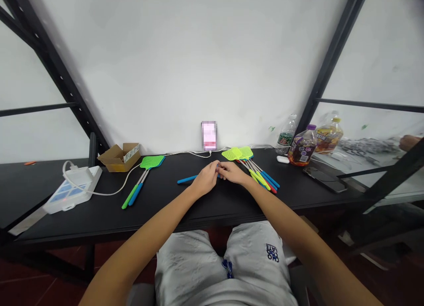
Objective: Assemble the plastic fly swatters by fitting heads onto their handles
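Note:
My left hand [207, 179] and my right hand [232, 172] meet at the middle of the black table [99, 213], fingers curled together around a fly swatter whose blue handle [186, 179] sticks out to the left. The swatter's head is hidden by the hands. A pile of several fly swatters [255, 167] with yellow-green heads and blue, red and yellow handles lies just right of my right hand. Two green-headed fly swatters [143, 178] lie to the left.
A white power strip box [74, 189] and a small cardboard box [118, 156] sit at the left. A phone [209, 136] leans on the wall, cabled. Bottles [302, 148] and a dark phone [323, 179] stand at the right. Black frame posts flank the table.

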`<state>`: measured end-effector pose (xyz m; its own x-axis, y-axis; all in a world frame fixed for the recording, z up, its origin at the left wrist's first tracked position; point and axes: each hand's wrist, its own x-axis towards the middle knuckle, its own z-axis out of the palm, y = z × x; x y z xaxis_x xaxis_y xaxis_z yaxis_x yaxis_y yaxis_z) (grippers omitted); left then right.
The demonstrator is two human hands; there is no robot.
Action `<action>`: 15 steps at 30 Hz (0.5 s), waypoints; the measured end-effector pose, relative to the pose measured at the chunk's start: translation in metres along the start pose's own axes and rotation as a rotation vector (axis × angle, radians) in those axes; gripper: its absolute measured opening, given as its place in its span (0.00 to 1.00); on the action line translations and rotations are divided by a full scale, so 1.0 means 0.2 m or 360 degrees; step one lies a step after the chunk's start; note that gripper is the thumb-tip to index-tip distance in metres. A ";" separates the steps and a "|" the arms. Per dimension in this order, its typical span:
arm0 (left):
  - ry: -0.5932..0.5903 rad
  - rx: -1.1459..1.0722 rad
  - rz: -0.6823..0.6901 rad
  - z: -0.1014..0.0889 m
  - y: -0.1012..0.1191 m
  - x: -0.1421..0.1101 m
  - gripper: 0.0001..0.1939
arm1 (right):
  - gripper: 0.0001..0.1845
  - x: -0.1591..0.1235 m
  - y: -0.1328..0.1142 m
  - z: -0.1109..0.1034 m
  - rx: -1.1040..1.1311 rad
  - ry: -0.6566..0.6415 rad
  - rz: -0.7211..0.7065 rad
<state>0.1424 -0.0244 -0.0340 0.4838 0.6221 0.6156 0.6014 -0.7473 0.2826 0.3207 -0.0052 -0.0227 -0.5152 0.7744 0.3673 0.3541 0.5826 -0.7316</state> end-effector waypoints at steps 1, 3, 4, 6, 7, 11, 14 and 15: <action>0.0010 0.0006 -0.0013 0.01 0.00 0.01 0.19 | 0.21 0.00 0.01 -0.01 -0.0005 0.0037 0.0019; 0.0010 0.0054 -0.0061 0.01 -0.01 0.02 0.15 | 0.22 0.00 0.01 -0.05 -0.0046 0.0194 0.0068; 0.0004 0.0089 -0.0091 0.00 -0.03 0.02 0.13 | 0.23 0.00 0.02 -0.08 -0.0063 0.0309 0.0093; 0.0002 0.0151 -0.0152 -0.03 -0.07 0.01 0.10 | 0.24 0.00 0.02 -0.12 -0.0062 0.0568 0.0149; 0.0003 0.0169 -0.0176 -0.04 -0.09 0.01 0.11 | 0.24 0.00 0.02 -0.14 -0.0045 0.0691 0.0171; 0.0003 0.0122 -0.0170 -0.07 -0.12 0.01 0.13 | 0.25 0.01 0.00 -0.15 0.0234 0.0904 0.0196; -0.0004 0.0036 -0.0107 -0.06 -0.08 0.02 0.13 | 0.24 0.01 -0.02 -0.10 0.0551 0.0612 0.0215; -0.0013 0.0015 -0.0093 -0.05 -0.07 0.02 0.14 | 0.25 0.02 -0.02 -0.09 0.0625 0.0481 0.0220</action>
<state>0.1289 -0.0146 -0.0278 0.4529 0.6663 0.5924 0.6344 -0.7077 0.3109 0.3308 -0.0013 -0.0079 -0.2151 0.9082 0.3592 0.0532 0.3781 -0.9242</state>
